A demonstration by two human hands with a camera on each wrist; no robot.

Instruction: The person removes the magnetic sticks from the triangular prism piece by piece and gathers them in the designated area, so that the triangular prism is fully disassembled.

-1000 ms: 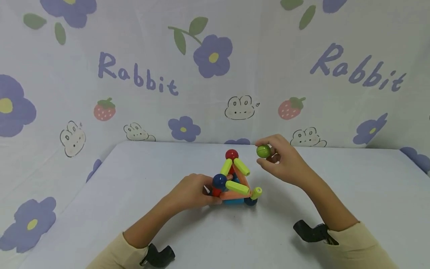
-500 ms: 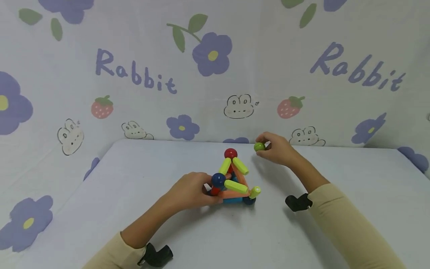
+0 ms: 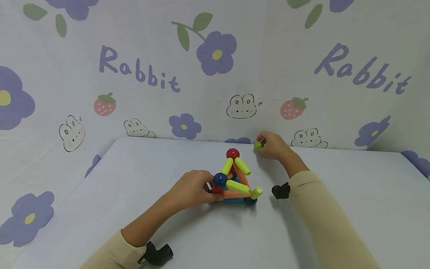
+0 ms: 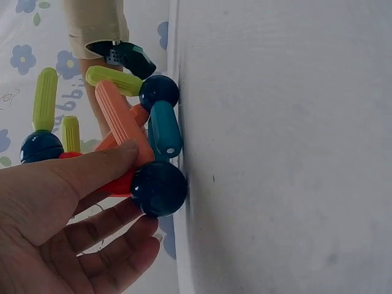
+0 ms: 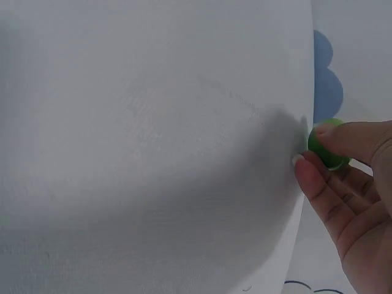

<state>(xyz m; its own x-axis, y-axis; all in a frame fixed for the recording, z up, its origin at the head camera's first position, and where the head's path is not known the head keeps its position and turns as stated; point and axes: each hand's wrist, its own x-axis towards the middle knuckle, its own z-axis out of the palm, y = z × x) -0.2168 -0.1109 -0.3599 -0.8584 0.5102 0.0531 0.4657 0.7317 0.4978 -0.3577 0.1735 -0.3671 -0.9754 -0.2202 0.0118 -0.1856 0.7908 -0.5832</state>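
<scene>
Near the middle of the table stands a toy structure of coloured rods and balls, with a red ball on top and lime-green rods sticking out. My left hand grips its lower left part. In the left wrist view, the thumb presses an orange rod beside a dark blue ball, with a red rod partly hidden behind the hand. At the table's far edge my right hand pinches a small green ball between thumb and fingers; the right wrist view shows this ball partly covered.
A white table carries everything. Behind its far edge hangs a pale cloth printed with flowers, rabbits and strawberries. Black wrist devices sit at both sleeve cuffs.
My right hand has moved away from the structure with the green ball, forward and slightly left, down to the table's far edge. The left hand and the structure have stayed in place.
</scene>
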